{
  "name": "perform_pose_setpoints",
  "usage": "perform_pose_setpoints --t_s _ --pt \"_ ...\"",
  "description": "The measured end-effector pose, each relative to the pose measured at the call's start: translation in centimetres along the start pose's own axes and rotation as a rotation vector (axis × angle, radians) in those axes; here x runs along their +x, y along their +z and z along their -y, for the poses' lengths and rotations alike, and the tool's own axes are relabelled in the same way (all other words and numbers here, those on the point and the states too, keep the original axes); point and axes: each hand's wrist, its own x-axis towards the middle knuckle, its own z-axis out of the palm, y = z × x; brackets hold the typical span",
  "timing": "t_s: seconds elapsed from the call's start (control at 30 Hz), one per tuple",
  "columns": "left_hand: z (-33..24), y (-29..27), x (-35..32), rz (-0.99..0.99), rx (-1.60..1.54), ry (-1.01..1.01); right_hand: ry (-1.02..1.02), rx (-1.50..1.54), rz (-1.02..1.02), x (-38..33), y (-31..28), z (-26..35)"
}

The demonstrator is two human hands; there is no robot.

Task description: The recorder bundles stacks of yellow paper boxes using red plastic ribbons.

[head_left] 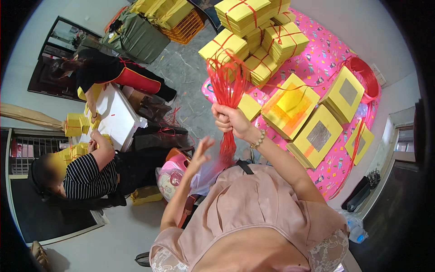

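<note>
My right hand (232, 120), a beaded bracelet at its wrist, is closed around the middle of a bundle of thin red plastic ribbon (229, 84). The upper strands fan out loosely, and a gathered tail hangs below my fist. To the left of that tail, my left hand (199, 155) is raised with its fingers apart and nothing in them. Just beyond the ribbon, tied stacks of yellow paper (224, 47) stand on a table with a pink patterned cover (337, 152).
On the pink table lie yellow stacks with grey squares (318, 136), one stack with an orange-and-yellow patch (290, 106), and a red basket (362, 77). Two people work at a white table (113, 115) on the left. An orange crate (186, 28) stands at the back.
</note>
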Motion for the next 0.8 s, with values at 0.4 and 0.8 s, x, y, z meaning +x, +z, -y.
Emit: perform_pose_setpoints --t_s 0.4,0.8 --pt "-18.2 1.9 12.3 0.771 -0.433 -0.008 0.247 -0.075 0.19 -2.0 0.8 -4.5" --pt "-21.2 5.7 10.7 0.117 -0.545 0.009 -0.424 -0.779 -0.219 -2.5 -0.4 -3.9"
